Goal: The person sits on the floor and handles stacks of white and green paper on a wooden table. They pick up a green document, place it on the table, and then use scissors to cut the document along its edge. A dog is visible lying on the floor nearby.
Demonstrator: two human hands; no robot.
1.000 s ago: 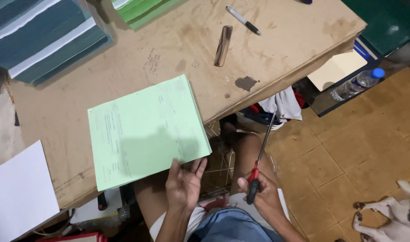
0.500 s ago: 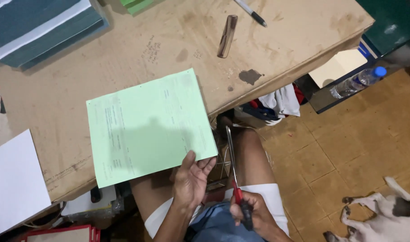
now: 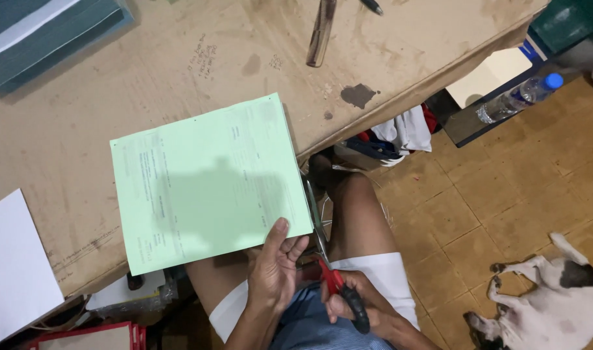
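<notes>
Green paper (image 3: 209, 185) between hand (image 3: 275, 269) and scissors (image 3: 322, 246)

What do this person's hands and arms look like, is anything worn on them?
Both the left hand and the right hand are bare: no gloves, rings or watch show. The forearms are bare too, with no sleeves in view.

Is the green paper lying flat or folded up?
Flat and spread. The green paper lies unfolded on the table, its near corner overhanging the edge, where the left hand pinches it. The right hand holds scissors alongside.
</notes>
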